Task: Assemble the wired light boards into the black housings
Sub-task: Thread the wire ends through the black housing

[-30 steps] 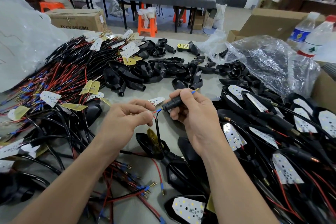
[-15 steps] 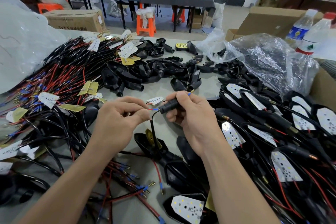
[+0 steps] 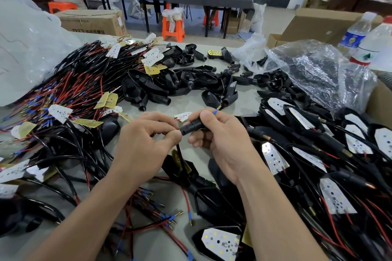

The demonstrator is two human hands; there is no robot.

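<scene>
My right hand [image 3: 220,142] grips the round stem of a black housing [image 3: 192,126] over the middle of the table. A blue wire tip [image 3: 215,111] sticks up past my thumb. My left hand [image 3: 146,144] pinches a black wire [image 3: 179,152] right at the stem's open end; the wire drops down to a light board [image 3: 180,161] lying below. Loose wired boards [image 3: 61,112] are heaped at the left. Empty housings [image 3: 169,85] lie at centre back. Housings with boards in them [image 3: 307,154] fill the right side.
A clear plastic bag [image 3: 318,74] holding more black parts sits at the back right beside two water bottles [image 3: 364,44] and cardboard boxes [image 3: 318,25]. A big plastic sheet [image 3: 25,44] bulges at the left. Loose red wires [image 3: 161,218] lie near the front edge. Several people sit at a far table.
My left hand has closed in on the stem's open end, so the visible red and blue wire between the two hands is gone. The right hand has kept its grip.
</scene>
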